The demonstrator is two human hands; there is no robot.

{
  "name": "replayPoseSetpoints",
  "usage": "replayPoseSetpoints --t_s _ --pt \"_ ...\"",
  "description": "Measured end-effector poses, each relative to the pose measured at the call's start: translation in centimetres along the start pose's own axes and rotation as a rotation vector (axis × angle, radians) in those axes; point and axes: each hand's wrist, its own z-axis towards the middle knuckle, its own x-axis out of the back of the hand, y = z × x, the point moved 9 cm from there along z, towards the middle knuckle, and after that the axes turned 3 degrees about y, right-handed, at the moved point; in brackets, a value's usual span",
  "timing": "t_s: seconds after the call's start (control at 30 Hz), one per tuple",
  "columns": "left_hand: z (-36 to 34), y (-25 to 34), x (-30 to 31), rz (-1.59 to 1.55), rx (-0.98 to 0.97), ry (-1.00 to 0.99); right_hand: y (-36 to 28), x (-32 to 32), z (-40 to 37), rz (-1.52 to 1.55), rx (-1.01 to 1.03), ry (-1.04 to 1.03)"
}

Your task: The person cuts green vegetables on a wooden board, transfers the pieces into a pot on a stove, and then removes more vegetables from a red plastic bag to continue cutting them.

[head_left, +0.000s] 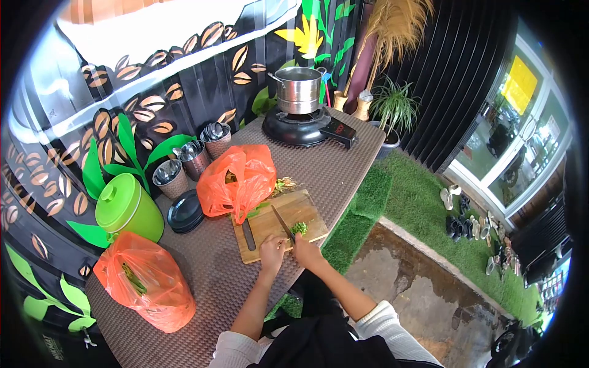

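A wooden cutting board (pixel 270 226) lies on the table in front of me. My right hand (pixel 305 253) is closed around the handle of a knife (pixel 282 221), whose blade points away from me over the board. Just right of the blade sits a small heap of chopped greens (pixel 299 228). My left hand (pixel 272 250) rests at the board's near edge beside the knife, fingers curled; whatever they hold, if anything, is hidden. At the board's far side are a green leaf (pixel 260 208) and a bunch of root ends (pixel 284 184).
Orange plastic bags (pixel 242 178) (pixel 147 285) stand beyond the board and at left. Further back are a lidded green container (pixel 127 205), dark plates (pixel 185 211), cutlery cups (pixel 170 178) and a steel pot (pixel 299 91) on a portable stove (pixel 294 127). The table's edge (pixel 356 190) runs along the right.
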Motion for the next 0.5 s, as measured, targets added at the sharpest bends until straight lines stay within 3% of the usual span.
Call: replayPoseSetpoints --t_s 0.23,0.5 --pt "0.0 0.5 0.4 0.054 -0.042 0.048 -0.7 -0.3 -2.6 -0.018 -0.078 0.046" --pt "-0.2 0.2 0.3 0.014 -0.026 0.055 -1.1 0.0 -2.3 -0.017 0.000 0.048"
